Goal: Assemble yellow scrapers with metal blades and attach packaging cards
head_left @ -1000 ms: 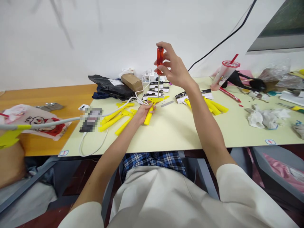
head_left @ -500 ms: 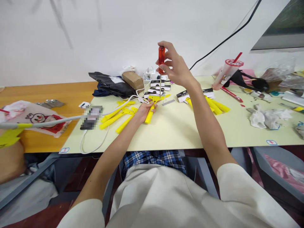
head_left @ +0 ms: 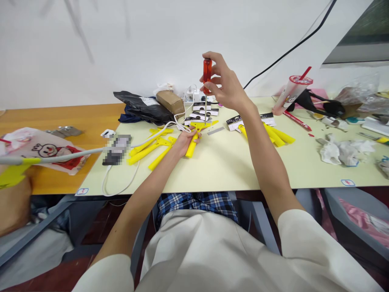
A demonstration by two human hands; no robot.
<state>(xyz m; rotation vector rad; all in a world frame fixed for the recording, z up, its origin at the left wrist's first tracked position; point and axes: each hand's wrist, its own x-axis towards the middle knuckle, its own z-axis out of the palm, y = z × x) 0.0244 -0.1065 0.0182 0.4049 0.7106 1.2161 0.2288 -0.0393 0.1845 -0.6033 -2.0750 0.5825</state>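
My right hand (head_left: 223,83) is closed around the red handle of a screwdriver (head_left: 207,73), which stands upright with its shaft pointing down. The tip meets the wide head of a yellow scraper (head_left: 191,149). My left hand (head_left: 184,142) grips that scraper by its handle near the head, low over the table. Several more yellow scrapers (head_left: 142,153) lie to the left of my left hand. Others (head_left: 275,136) rest beyond my right forearm. A flat metal blade (head_left: 215,131) lies just right of the held scraper's head.
White cables (head_left: 158,138) run across the table beside my left hand. Behind lie a black plastic bag (head_left: 142,109), a brown package (head_left: 170,102) and black-and-white cards (head_left: 202,106). A drink cup (head_left: 291,95), a red marker (head_left: 298,121) and crumpled tissues (head_left: 343,150) are on the right.
Almost nothing differs. The screwdriver stays upright on the scraper, and both hands keep their grip; the whole view has shifted very slightly.
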